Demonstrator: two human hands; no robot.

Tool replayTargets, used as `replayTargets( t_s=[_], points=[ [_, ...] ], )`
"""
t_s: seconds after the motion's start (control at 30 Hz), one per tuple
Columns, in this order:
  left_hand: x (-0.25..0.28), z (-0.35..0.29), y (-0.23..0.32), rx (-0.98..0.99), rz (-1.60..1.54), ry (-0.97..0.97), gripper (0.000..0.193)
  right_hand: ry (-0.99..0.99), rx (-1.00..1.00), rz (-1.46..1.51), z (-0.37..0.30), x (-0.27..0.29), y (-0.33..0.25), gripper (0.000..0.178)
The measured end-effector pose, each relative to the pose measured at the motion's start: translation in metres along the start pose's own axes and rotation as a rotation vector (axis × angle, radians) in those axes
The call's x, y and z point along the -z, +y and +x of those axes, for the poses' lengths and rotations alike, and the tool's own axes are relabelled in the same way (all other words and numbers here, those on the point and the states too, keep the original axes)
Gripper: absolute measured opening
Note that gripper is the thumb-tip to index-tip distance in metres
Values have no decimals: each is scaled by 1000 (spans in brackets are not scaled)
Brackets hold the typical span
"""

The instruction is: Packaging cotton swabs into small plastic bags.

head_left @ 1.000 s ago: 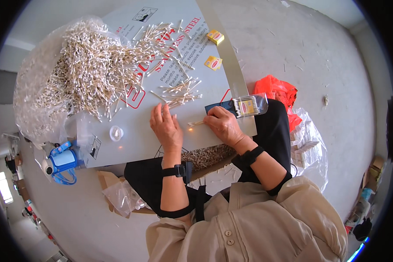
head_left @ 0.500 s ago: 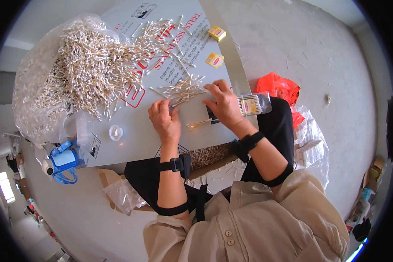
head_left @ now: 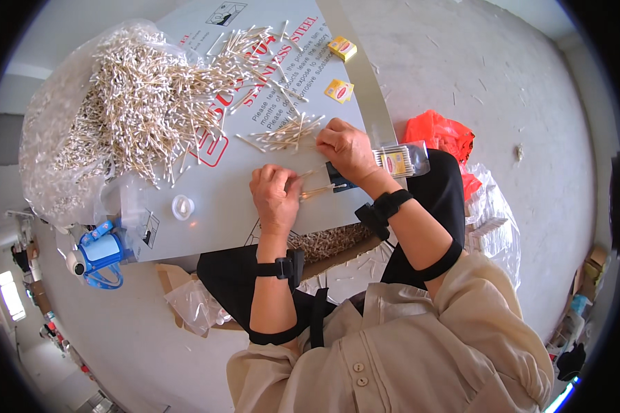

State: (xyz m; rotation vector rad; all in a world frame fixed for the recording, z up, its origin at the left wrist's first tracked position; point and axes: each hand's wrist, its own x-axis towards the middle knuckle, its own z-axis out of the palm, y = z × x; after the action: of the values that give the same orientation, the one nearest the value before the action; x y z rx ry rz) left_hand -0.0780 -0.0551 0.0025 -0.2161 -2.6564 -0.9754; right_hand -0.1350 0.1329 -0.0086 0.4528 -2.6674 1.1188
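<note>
Both hands have shifted since the earlier frame: the left hand [head_left: 275,196] sits closer to the tabletop's [head_left: 217,237] near edge, and the right hand's [head_left: 348,150] fingers have drawn together beside the loose cotton swabs [head_left: 289,134]. Left fingers bend inward at the small swab bunch [head_left: 317,191], toward the near right corner; whether either hand grips a swab, I cannot tell. Gathering probably goes best by pinching bare sticks, keeping ends level and leaving the cotton tips unpressed.
</note>
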Motion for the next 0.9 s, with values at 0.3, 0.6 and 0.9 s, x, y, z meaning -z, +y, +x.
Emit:
replayTargets(
  t_s=[0.3,0.6,0.9],
  points=[
    [-22,39,-14,114,126,142,12,18,18,64,-7,3,-3,9],
    [5,44,-29,393,-244,40,4,36,47,107,-8,-1,-3,9],
    [70,-20,29,165,-503,-910,6,27,18,128,-10,1,3,9]
  ],
)
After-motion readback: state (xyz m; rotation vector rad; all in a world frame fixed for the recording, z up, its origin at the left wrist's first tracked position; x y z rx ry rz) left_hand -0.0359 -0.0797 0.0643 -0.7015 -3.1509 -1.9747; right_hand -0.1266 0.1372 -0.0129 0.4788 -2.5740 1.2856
